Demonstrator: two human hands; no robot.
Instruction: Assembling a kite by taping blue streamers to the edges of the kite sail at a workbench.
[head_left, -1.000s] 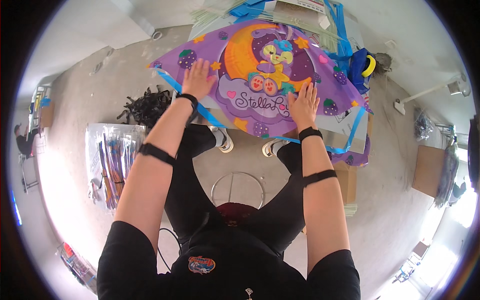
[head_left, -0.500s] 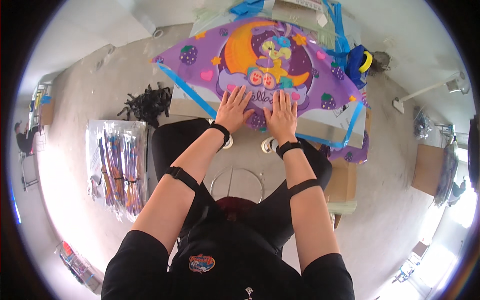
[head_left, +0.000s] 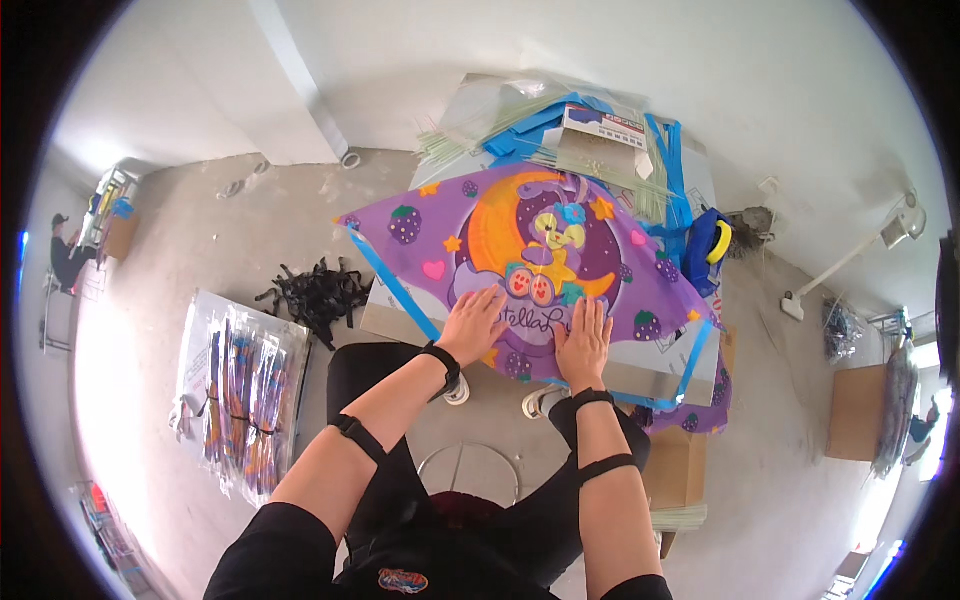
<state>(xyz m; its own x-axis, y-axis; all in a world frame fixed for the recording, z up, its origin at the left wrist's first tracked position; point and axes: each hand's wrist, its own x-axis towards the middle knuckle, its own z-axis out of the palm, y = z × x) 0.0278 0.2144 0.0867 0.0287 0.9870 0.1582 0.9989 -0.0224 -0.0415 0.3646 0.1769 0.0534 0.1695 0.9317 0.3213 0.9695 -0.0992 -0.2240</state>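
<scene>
A purple kite sail (head_left: 400,222) lies spread across the work surface before me, printed with a moon, a cartoon rabbit, stars and berries. My left hand (head_left: 474,326) rests flat on its near part, left of the lettering, fingers stretched out. On the other side of the lettering my right hand (head_left: 584,346) lies flat too, fingers pointing away from me. Neither hand grips anything. Blue tape (head_left: 392,285) runs along the board's near left edge beneath the sail, and another strip (head_left: 700,350) shows at the right.
Thin pale rods (head_left: 455,145), blue strips (head_left: 530,135) and an open carton (head_left: 605,125) lie beyond the sail. A blue tape dispenser (head_left: 705,255) sits at its right. On the floor to my left are black straps (head_left: 318,298) and bagged kites (head_left: 245,395). A cardboard box (head_left: 675,470) stands right.
The head view has tilted up, so the sail and hands appear lower. My hands have slid slightly apart over the sail, uncovering more of the lettering.
</scene>
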